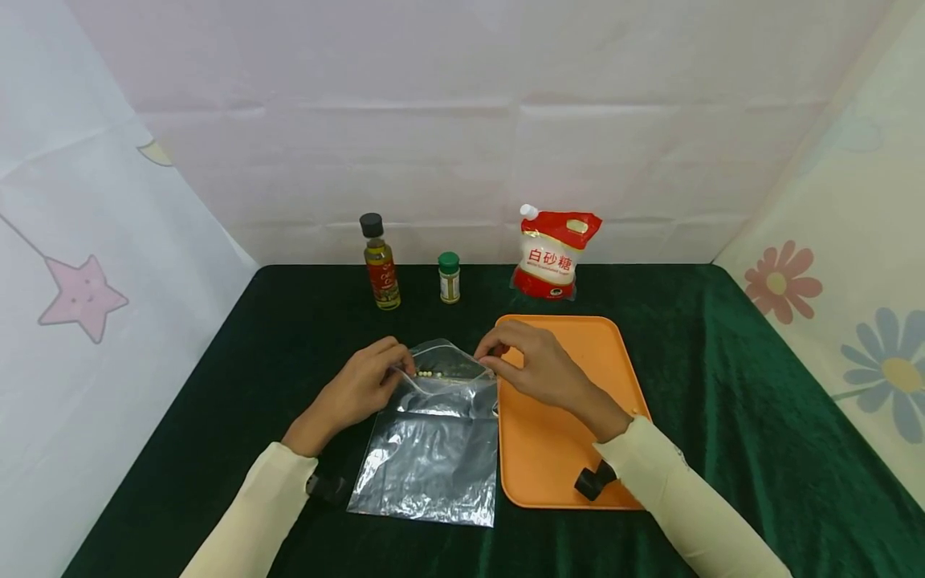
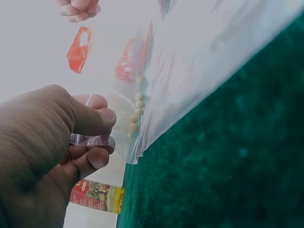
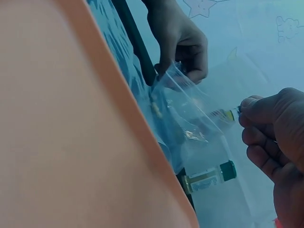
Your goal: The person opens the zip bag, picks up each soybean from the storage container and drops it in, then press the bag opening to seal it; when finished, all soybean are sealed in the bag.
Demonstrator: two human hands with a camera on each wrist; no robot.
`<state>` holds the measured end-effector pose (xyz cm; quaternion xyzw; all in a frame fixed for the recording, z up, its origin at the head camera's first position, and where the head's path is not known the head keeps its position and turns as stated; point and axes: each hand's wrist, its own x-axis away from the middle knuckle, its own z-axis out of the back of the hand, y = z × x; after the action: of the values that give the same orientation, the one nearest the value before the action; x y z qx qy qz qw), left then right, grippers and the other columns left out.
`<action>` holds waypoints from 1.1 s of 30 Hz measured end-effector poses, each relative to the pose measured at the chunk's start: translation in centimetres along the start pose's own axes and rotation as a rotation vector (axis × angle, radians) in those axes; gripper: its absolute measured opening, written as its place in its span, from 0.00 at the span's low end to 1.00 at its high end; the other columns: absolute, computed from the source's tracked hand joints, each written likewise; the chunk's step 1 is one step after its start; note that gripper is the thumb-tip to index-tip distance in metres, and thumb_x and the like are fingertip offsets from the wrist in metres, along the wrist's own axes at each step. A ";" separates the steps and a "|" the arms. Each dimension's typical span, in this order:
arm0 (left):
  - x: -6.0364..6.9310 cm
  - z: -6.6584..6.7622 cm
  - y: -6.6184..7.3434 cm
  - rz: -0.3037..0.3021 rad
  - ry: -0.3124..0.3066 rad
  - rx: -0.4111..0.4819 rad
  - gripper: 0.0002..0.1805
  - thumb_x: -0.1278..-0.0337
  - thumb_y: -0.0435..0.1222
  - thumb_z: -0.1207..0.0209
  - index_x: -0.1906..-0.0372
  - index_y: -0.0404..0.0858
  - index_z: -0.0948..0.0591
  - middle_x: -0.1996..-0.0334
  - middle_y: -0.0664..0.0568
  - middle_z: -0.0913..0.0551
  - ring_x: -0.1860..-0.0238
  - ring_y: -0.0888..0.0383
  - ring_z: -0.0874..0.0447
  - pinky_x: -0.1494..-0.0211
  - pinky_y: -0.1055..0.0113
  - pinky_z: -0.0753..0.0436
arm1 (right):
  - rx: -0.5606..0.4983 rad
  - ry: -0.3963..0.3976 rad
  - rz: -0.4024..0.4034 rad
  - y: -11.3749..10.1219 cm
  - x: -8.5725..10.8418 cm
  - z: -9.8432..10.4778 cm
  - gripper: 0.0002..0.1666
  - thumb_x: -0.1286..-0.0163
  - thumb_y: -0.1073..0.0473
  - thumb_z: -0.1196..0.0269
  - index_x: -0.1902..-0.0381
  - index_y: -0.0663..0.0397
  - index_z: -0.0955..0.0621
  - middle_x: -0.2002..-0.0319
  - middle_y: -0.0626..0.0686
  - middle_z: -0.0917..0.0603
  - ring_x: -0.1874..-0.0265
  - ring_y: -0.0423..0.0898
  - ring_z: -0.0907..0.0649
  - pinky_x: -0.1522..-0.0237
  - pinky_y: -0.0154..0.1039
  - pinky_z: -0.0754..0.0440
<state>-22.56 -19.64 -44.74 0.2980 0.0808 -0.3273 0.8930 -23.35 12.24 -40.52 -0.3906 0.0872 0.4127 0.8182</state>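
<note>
Left of the tray [image 1: 536,453], the plastic bag [image 1: 436,461] should handle light, limp and slippery, best pinched by its far lip; left hand [image 1: 367,381] pinches there, right hand's [image 1: 538,368] fingers curl at its right end, hold unclear.

Dk grn tablecloth [image 1: 723,449] is btwn pale walls [image 1: 462,96] w/ pink star [image 1: 83,299] L, flowers [image 1: 784,282] R.
</note>
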 end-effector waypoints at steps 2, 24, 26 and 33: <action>0.0 0.0 0.0 0.004 -0.003 0.001 0.14 0.41 0.22 0.40 0.60 0.45 0.20 0.60 0.59 0.24 0.60 0.65 0.23 0.57 0.67 0.17 | 0.021 0.013 -0.006 0.0 0.0 0.6 0.08 0.32 0.60 0.32 0.56 0.44 0.17 0.60 0.38 0.19 0.60 0.39 0.21 0.56 0.43 0.16; 0.0 0.2 0.3 0.006 -0.012 0.000 0.13 0.41 0.22 0.40 0.60 0.43 0.19 0.60 0.58 0.24 0.60 0.65 0.23 0.56 0.67 0.17 | 0.412 -0.388 -0.397 2.5 1.6 7.9 0.05 0.33 0.63 0.32 0.60 0.55 0.15 0.67 0.46 0.20 0.66 0.47 0.22 0.62 0.38 0.18; 0.0 0.2 0.4 0.007 -0.013 0.000 0.13 0.41 0.21 0.40 0.60 0.43 0.19 0.60 0.58 0.24 0.60 0.65 0.23 0.57 0.67 0.17 | 0.402 -0.446 -0.459 3.0 1.8 8.2 0.03 0.32 0.63 0.33 0.61 0.55 0.16 0.69 0.46 0.20 0.67 0.46 0.23 0.64 0.36 0.18; 0.0 0.2 0.3 0.004 -0.011 0.002 0.13 0.40 0.22 0.40 0.60 0.44 0.20 0.60 0.58 0.24 0.60 0.65 0.23 0.57 0.68 0.17 | 0.338 -0.534 -0.543 3.9 2.2 8.3 0.02 0.32 0.62 0.32 0.64 0.54 0.16 0.71 0.46 0.22 0.68 0.45 0.24 0.67 0.36 0.21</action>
<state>-22.37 -19.59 -44.42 0.2972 0.0752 -0.3272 0.8938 -26.34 20.91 -38.11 -0.1386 -0.1679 0.2484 0.9439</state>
